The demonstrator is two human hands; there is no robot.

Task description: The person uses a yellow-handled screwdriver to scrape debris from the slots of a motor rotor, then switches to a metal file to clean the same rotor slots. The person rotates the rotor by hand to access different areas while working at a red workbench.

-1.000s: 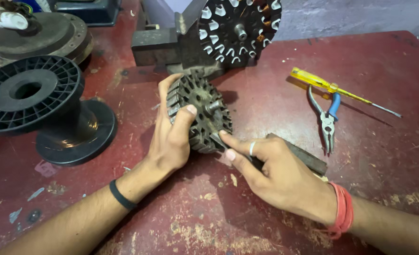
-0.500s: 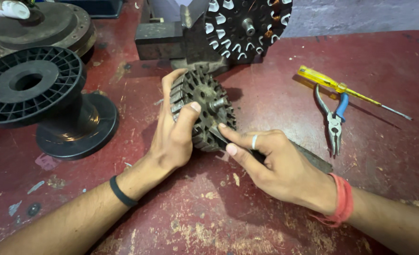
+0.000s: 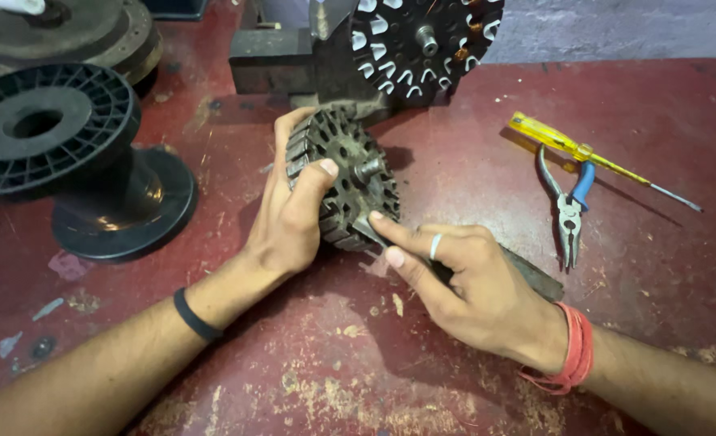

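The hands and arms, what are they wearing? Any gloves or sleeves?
No gloves and no sleeves: both forearms are bare. The left hand has a thin black band around its wrist. The right hand wears a silver ring on one finger and a bunch of red-orange threads wrapped around its wrist.

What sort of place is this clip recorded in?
Likely a motor-winding repair workshop: a worn red workbench, a slotted stator core held in the left hand, an empty black wire spool, plus pliers and a yellow screwdriver.
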